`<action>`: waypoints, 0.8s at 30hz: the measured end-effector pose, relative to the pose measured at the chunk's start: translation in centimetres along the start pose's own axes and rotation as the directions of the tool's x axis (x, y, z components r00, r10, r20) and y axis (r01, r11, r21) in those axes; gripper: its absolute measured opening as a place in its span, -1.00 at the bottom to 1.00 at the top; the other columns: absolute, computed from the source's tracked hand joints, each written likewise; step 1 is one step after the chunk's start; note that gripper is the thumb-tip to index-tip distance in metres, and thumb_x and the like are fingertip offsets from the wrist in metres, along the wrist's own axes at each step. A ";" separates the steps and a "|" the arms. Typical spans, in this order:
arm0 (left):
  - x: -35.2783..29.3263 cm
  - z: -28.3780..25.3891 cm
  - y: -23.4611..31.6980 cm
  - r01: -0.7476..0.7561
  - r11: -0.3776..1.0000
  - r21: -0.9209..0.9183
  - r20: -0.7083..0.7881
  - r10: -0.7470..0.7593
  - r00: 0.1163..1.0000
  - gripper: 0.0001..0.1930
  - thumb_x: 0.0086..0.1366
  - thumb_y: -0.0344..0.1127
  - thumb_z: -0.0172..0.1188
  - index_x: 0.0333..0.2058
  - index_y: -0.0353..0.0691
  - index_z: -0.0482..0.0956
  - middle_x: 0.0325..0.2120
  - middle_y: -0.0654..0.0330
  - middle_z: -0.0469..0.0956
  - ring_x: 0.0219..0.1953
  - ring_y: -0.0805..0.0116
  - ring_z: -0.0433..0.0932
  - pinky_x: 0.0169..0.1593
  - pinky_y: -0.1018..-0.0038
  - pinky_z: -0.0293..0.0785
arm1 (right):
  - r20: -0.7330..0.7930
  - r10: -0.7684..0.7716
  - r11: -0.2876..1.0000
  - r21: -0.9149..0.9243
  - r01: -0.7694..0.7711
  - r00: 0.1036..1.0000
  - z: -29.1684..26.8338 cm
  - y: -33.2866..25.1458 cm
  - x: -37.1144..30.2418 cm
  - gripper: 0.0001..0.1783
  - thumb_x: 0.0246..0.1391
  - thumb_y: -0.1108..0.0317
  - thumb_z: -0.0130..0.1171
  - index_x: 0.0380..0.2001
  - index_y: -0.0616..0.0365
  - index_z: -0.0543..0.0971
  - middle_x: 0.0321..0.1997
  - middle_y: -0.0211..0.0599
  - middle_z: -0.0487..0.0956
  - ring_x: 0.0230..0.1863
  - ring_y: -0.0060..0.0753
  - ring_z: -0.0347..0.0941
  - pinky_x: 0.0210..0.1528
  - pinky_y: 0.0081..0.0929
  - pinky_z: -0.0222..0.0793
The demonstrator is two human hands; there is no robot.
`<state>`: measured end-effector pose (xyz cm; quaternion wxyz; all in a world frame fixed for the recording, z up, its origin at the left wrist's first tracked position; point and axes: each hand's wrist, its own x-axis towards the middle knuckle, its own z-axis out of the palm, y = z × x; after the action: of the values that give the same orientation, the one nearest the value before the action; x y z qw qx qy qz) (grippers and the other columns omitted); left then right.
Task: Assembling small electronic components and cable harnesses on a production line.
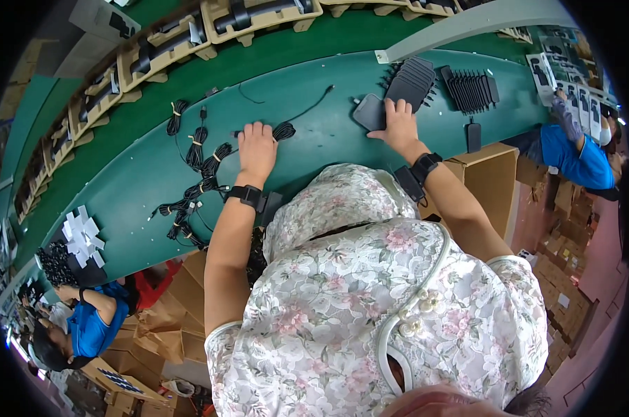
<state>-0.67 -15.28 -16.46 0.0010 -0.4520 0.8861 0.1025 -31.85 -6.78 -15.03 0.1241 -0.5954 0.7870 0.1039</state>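
Note:
My left hand (257, 151) is closed over a coiled black cable (284, 131) on the green table. A plug end sticks out left of my fingers, and the cable's loose end runs up to the right. My right hand (400, 128) grips the right side of a flat black device with rounded corners (369, 112), thumb along its near edge. Just beyond my fingers lies an overlapping stack of similar black devices (413, 78), with short black prongs sticking out at the sides. What my left fingertips press on is hidden.
Tied black cables (205, 167) lie to the left. Another row of black devices (471, 92) and a single one (473, 136) lie to the right. Tan trays (259, 15) line the far side, under a grey curved bar (467, 28). Blue-shirted people (580, 158) work at both ends.

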 end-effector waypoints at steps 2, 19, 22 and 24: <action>-0.5 -0.1 0.4 0.133 0.971 -0.199 0.009 -0.134 0.991 -0.75 -0.07 -0.25 0.25 -0.41 -0.19 0.44 -0.38 0.15 0.41 -0.24 0.15 0.35 -0.17 0.23 0.25 | -0.194 -0.095 0.883 0.436 0.173 0.976 1.2 -0.3 0.2 -0.28 -0.27 0.19 0.34 -0.02 0.15 0.28 -0.20 -0.07 0.30 -0.23 0.02 0.33 -0.20 -0.23 0.33; 1.9 -2.2 5.1 0.229 0.354 -0.907 0.152 -0.231 0.961 -0.66 0.11 -0.40 0.19 -0.27 -0.24 0.16 -0.48 0.09 0.42 -0.42 0.31 0.45 -0.34 0.45 0.36 | 0.124 -0.422 0.249 0.968 -0.016 0.898 -7.1 -7.3 5.2 -0.79 -0.03 0.31 0.24 -0.45 0.19 0.45 -0.58 -0.53 0.44 -0.48 -0.72 0.33 -0.41 -0.60 0.29; 2.1 -1.5 4.7 0.092 -0.001 -0.996 0.085 -0.394 0.915 -0.72 0.17 -0.45 0.14 -0.29 -0.24 0.16 -0.50 0.19 0.41 -0.47 0.47 0.40 -0.40 0.54 0.32 | 0.247 -0.596 0.642 0.718 0.269 0.764 -9.4 -7.7 7.2 -0.76 -0.02 0.25 0.21 -0.40 0.18 0.44 -0.57 -0.43 0.46 -0.51 -0.63 0.35 -0.42 -0.56 0.30; 1.9 -2.9 4.4 0.124 -0.162 -0.979 0.187 -0.463 0.866 -0.79 0.21 -0.45 0.08 -0.29 -0.23 0.20 -0.47 0.24 0.41 -0.39 0.48 0.45 -0.30 0.56 0.37 | 0.084 -0.545 0.673 0.637 0.376 0.834 -10.8 -7.9 9.0 -0.75 -0.01 0.22 0.20 -0.39 0.17 0.45 -0.55 -0.37 0.48 -0.49 -0.54 0.38 -0.40 -0.55 0.31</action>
<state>-5.06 -14.82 -13.01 -0.4074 -0.5050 0.3855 0.6560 -27.35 -20.45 -7.77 0.4317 -0.6858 0.5765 -0.1048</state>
